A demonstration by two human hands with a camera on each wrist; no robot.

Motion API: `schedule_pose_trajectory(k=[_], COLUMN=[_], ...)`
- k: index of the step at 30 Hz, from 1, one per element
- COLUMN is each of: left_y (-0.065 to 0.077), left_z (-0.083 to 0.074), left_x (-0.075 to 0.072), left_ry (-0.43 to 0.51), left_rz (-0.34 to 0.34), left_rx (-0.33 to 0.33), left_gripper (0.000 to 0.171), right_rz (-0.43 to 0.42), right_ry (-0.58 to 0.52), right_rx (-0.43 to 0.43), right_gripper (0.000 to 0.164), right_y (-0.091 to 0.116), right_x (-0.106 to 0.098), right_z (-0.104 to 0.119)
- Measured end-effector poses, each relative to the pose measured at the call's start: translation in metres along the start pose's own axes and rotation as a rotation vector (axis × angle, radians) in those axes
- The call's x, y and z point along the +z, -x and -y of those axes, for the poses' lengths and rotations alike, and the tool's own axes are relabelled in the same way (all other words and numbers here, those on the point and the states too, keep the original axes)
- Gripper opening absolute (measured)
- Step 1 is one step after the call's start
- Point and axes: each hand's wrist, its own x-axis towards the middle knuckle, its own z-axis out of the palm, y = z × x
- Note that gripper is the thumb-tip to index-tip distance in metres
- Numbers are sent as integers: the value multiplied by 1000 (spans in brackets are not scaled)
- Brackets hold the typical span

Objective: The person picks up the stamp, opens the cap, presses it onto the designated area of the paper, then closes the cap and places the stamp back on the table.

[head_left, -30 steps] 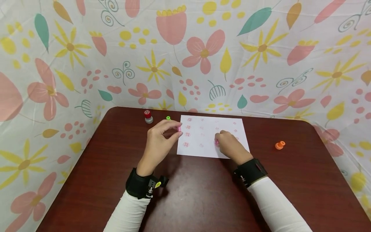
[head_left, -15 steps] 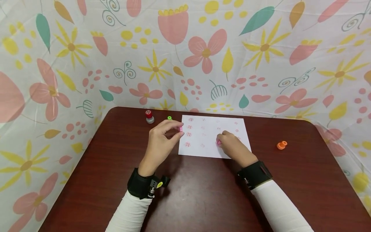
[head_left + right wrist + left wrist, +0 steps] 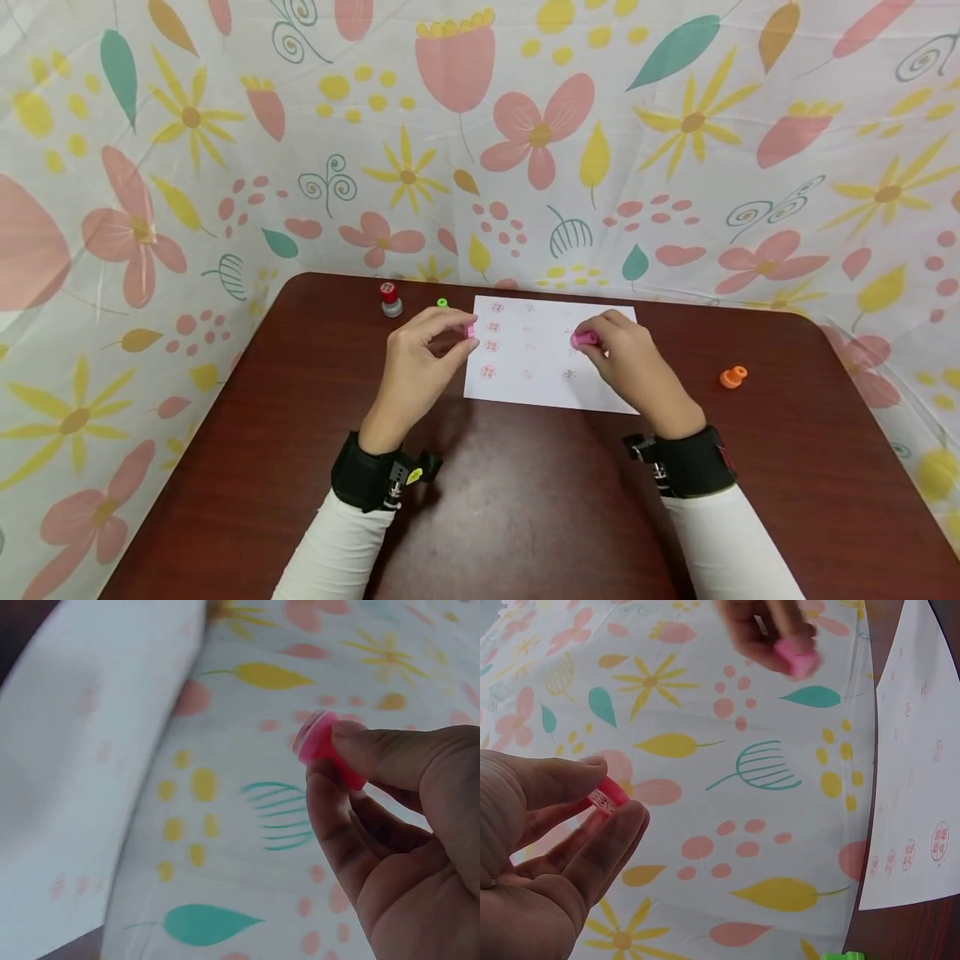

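Observation:
My left hand [image 3: 411, 367] pinches a small pink stamp cap [image 3: 609, 796] between thumb and fingertips, at the paper's left edge in the head view. White lettering shows on the cap in the left wrist view. My right hand [image 3: 637, 371] holds a pink stamp [image 3: 330, 750] between thumb and fingers, raised and tilted with its printing face to the left. It overlaps the right half of the white paper [image 3: 510, 350] in the head view. Columns of red prints mark the sheet, and a darker print [image 3: 569, 374] shows near its lower right. Part of the right side is hidden behind my right hand.
An orange stamp [image 3: 733, 377] lies right of the paper on the dark wooden table [image 3: 495, 517]. A red and grey stamp [image 3: 390, 300] stands at the back left. Beside it a green piece [image 3: 442, 303] shows behind my left hand. Flower-patterned cloth [image 3: 337, 100] borders the table's back.
My right hand has lifted the pink stamp off the paper and tilted it, uncovering a print below. My left hand keeps its hold on the pink cap, nearly still.

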Motion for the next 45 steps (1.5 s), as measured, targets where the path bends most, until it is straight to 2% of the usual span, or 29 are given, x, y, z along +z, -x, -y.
schedule_pose_trajectory(k=[9,16,24,29,37,45], left_y=[4,5,5,0,-7,-8], left_z=[-7,-11,-19,-30,-43,-46], left_x=[9,13,21,32,49,58], left_ry=[64,70,150,197,226,232], left_rz=[15,-1,-15,15,59,76], left_rx=[24,56,89,115,163,181], left_gripper=[28,28,30,31,29,28], right_rz=[-140,-191,-153,-113,-93,-84], right_ry=[-160,-385,-555,-687,-778,-806], right_rx=[71,91,141,145,153,149], right_gripper=[22,28,28,26,24,23], right_y=[3,8,8,6,6,7], right_x=[-28,-33,-32,-28,-30,-31], right_z=[29,39,44,49,52,52])
